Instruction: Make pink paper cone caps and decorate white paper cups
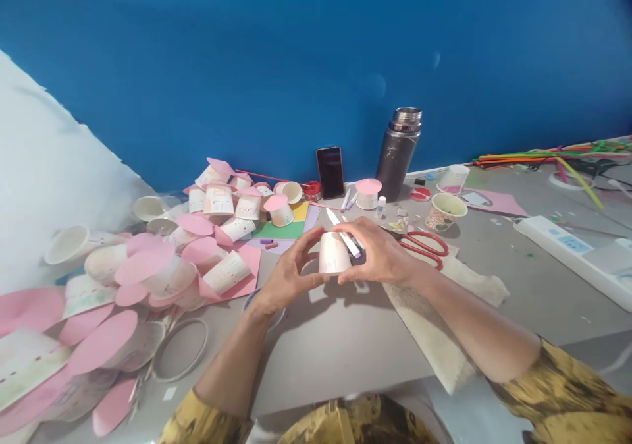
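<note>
An upside-down white paper cup [334, 257] is held between my two hands above the table. The fingers and thumb of my left hand [295, 269] close on its left side. My right hand [378, 253] grips the right side, and a white marker pen [349, 241] with a purple end lies between its fingers, across the cup's top. Faint marks show low on the cup's wall. Just right of my right hand lie red-handled scissors [428, 246], their blades partly hidden. A beige cloth [428, 338] spreads under my right forearm.
Many paper cups with pink paper discs [148, 269] pile up on the left. A phone [330, 172] and a dark metal flask [399, 154] stand by the blue wall. At right are a patterned cup [446, 213], a power strip [575, 253] and coloured pipe cleaners [538, 155].
</note>
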A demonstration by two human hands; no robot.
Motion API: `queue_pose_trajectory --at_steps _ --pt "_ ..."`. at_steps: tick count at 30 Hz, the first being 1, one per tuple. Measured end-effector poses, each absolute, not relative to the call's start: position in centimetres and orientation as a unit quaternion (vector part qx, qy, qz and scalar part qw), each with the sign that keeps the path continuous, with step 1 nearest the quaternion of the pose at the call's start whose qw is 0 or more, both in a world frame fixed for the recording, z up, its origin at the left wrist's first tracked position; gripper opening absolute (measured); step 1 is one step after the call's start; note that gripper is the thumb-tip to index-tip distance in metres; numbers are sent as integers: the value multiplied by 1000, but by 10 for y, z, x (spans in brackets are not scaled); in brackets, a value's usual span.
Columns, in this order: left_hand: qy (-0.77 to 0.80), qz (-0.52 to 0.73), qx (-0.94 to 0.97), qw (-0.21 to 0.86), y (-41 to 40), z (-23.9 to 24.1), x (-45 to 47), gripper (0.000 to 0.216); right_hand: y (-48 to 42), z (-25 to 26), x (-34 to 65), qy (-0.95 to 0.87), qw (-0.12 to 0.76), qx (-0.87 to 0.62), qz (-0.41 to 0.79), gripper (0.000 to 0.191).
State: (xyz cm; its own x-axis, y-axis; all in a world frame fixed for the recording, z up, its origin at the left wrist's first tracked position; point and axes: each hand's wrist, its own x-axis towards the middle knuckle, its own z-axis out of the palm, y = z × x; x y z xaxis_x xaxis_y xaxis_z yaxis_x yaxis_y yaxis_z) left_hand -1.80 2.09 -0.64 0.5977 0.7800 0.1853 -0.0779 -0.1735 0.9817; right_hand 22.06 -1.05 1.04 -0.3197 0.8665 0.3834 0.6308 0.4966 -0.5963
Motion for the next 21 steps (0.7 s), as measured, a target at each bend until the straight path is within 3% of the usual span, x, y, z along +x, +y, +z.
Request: queue_pose_trajectory --at_steps 4,9,11,21 --pt "272 357 669 592 22 -8 -17 70 -11 14 223 -787 367 -462 179 90" --pt "299 400 675 543 20 -12 -14 80 -16 30 233 -684 552 -436 193 30" --pt "309 405 694 509 20 -13 -13 79 -20 34 236 -655 587 -425 213 27" --pt "310 414 698 495 22 -18 -12 86 -27 34 228 -699 516 -434 238 19"
